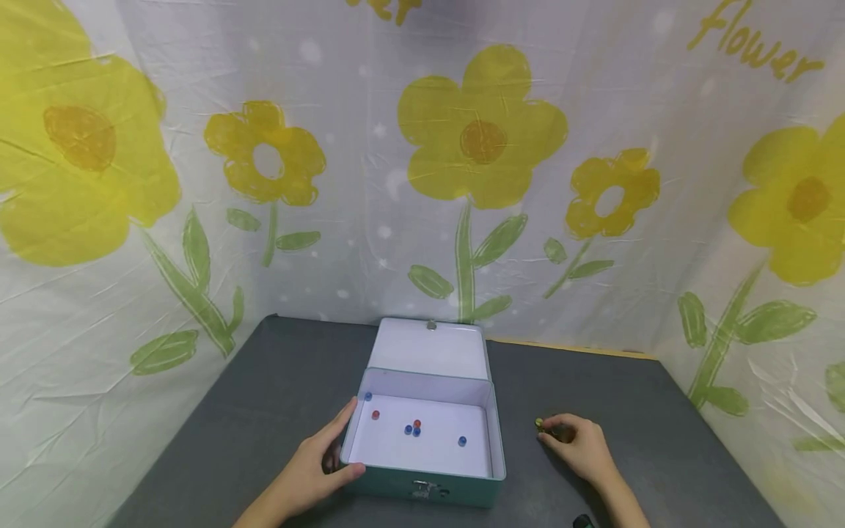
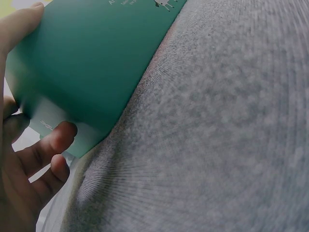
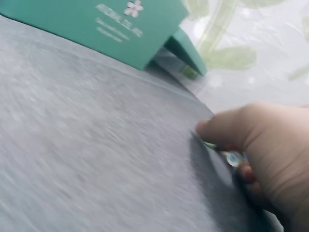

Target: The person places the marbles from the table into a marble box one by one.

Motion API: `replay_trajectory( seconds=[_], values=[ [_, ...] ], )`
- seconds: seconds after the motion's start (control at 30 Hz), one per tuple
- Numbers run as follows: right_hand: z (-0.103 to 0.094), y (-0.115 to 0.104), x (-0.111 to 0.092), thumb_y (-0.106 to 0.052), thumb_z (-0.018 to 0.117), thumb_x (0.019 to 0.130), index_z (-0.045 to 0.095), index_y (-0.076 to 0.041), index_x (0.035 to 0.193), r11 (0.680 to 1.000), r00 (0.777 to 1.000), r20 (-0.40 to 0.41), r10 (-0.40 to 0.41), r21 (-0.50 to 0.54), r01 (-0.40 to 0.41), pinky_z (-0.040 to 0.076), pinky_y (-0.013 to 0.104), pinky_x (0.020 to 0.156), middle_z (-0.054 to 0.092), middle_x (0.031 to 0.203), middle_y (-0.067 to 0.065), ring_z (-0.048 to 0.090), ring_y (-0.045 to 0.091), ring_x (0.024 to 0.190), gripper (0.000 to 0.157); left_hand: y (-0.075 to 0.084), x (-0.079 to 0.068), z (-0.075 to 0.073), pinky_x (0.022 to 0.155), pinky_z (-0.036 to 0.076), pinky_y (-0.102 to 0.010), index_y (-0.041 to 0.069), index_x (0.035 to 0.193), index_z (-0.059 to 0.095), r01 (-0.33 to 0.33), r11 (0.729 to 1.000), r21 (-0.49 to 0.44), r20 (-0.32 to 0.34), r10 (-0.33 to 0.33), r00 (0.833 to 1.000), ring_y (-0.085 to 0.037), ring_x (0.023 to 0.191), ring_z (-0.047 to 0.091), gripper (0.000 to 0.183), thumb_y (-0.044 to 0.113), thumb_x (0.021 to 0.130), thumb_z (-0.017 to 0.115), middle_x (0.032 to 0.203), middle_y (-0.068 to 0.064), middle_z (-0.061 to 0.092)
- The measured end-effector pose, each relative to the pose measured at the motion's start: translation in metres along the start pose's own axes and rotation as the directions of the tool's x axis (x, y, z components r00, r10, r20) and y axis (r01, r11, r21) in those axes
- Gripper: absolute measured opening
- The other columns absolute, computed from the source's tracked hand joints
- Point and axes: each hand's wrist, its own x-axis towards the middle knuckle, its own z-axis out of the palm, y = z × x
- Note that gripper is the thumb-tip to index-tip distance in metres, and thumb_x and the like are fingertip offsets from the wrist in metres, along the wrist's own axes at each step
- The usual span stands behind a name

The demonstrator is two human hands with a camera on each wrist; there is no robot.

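Apparently at the picking-up step, the right hand [image 1: 582, 446] pinches a small yellow-green piece [image 1: 538, 423] between the hinged green box [image 1: 389, 482] and the right edge of the worktop [image 1: 660, 440], the left hand [image 1: 302, 471] resting spread fingers on the box's near left corner, and a careful lift seems called for next.

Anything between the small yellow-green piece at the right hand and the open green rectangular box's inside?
Only the right wall of the green rectangular box: the small yellow-green piece is outside it, at the right hand. Nothing else visible stands between; the left hand grips the box's left side.
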Motion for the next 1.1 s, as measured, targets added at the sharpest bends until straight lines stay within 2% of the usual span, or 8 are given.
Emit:
replay_trajectory(
  seconds=[0.13, 0.27, 0.4, 0.63, 0.77, 0.83, 0.93, 1.1],
  values=[
    [-0.0055, 0.0051, -0.0012, -0.004, 0.088, 0.084, 0.081, -0.015, 0.097, 0.999, 0.998, 0.054, -0.022, 0.025, 0.021, 0.036, 0.026, 0.056, 0.057, 0.068, -0.009, 0.041, 0.004, 0.056, 0.018, 0.0004, 0.0002, -0.0004, 0.062, 0.045, -0.022, 0.016, 0.167, 0.035, 0.006, 1.000, -0.001, 0.003, -0.006, 1.000, -0.001, 0.071, 0.047, 0.094, 0.030, 0.089, 0.086, 0.123, -0.008, 0.062],
    [-0.0064, 0.0077, 0.0002, -0.006, 0.088, 0.086, 0.082, -0.015, 0.098, 0.999, 0.998, 0.065, -0.008, 0.045, 0.005, 0.036, 0.025, 0.056, 0.062, 0.071, -0.009, 0.042, 0.004, 0.056, 0.016, 0.0015, 0.0017, -0.0016, 0.061, 0.045, -0.022, 0.012, 0.166, 0.036, -0.019, 1.000, -0.003, -0.005, 0.019, 1.000, 0.000, 0.071, 0.046, 0.094, 0.029, 0.089, 0.086, 0.134, -0.014, 0.059],
    [-0.0042, 0.0072, 0.0023, -0.010, 0.089, 0.085, 0.083, -0.014, 0.097, 0.997, 0.999, 0.031, 0.038, 0.066, -0.040, 0.036, 0.025, 0.057, 0.072, 0.080, -0.005, 0.042, 0.005, 0.057, 0.013, 0.0024, 0.0030, -0.0022, 0.061, 0.045, -0.022, 0.009, 0.166, 0.036, -0.040, 0.999, -0.007, -0.012, 0.040, 0.999, 0.000, 0.071, 0.046, 0.093, 0.026, 0.089, 0.087, 0.141, -0.019, 0.056],
    [0.0001, 0.0069, 0.0007, -0.013, 0.088, 0.086, 0.084, -0.012, 0.100, 0.984, 0.988, 0.030, 0.148, 0.091, -0.151, 0.041, 0.025, 0.058, 0.079, 0.095, 0.004, 0.051, 0.007, 0.061, 0.014, 0.0009, 0.0001, -0.0003, 0.062, 0.045, -0.022, 0.013, 0.167, 0.035, 0.014, 1.000, -0.016, 0.009, -0.014, 1.000, -0.001, 0.072, 0.046, 0.093, 0.026, 0.089, 0.086, 0.144, -0.016, 0.055],
    [0.0002, 0.0067, -0.0006, -0.014, 0.088, 0.087, 0.085, -0.012, 0.101, 0.981, 0.985, 0.037, 0.168, 0.097, -0.171, 0.042, 0.025, 0.058, 0.079, 0.095, 0.004, 0.052, 0.008, 0.061, 0.015, 0.0011, -0.0018, 0.0004, 0.062, 0.045, -0.022, 0.013, 0.167, 0.035, 0.020, 1.000, -0.016, 0.010, -0.020, 1.000, -0.002, 0.072, 0.046, 0.093, 0.023, 0.089, 0.086, 0.145, -0.017, 0.055],
    [-0.0003, 0.0064, -0.0005, -0.015, 0.088, 0.088, 0.084, -0.010, 0.102, 0.978, 0.984, 0.039, 0.171, 0.115, -0.175, 0.045, 0.025, 0.059, 0.080, 0.097, 0.005, 0.057, 0.008, 0.063, 0.015, 0.0017, -0.0020, 0.0006, 0.062, 0.045, -0.022, 0.013, 0.167, 0.035, 0.022, 1.000, -0.016, 0.008, -0.022, 1.000, -0.002, 0.072, 0.046, 0.093, 0.023, 0.089, 0.085, 0.144, -0.016, 0.055],
    [-0.0021, 0.0040, 0.0003, -0.015, 0.087, 0.089, 0.084, -0.008, 0.105, 0.969, 0.981, 0.038, 0.189, 0.155, -0.193, 0.049, 0.025, 0.062, 0.080, 0.100, 0.008, 0.063, 0.008, 0.067, 0.017, 0.0027, -0.0014, 0.0000, 0.062, 0.045, -0.022, 0.014, 0.167, 0.035, 0.031, 0.999, -0.012, 0.012, -0.031, 0.999, -0.002, 0.072, 0.046, 0.093, 0.025, 0.090, 0.085, 0.134, -0.013, 0.059],
    [-0.0038, 0.0024, 0.0016, -0.017, 0.085, 0.092, 0.082, -0.005, 0.110, 0.947, 0.973, 0.024, 0.228, 0.226, -0.228, 0.055, 0.025, 0.067, 0.079, 0.108, 0.012, 0.072, 0.008, 0.077, 0.022, 0.0024, 0.0002, -0.0008, 0.062, 0.045, -0.022, 0.014, 0.167, 0.035, 0.035, 0.999, -0.008, 0.014, -0.035, 0.999, -0.001, 0.072, 0.046, 0.093, 0.027, 0.090, 0.085, 0.134, -0.012, 0.058]
  ],
)
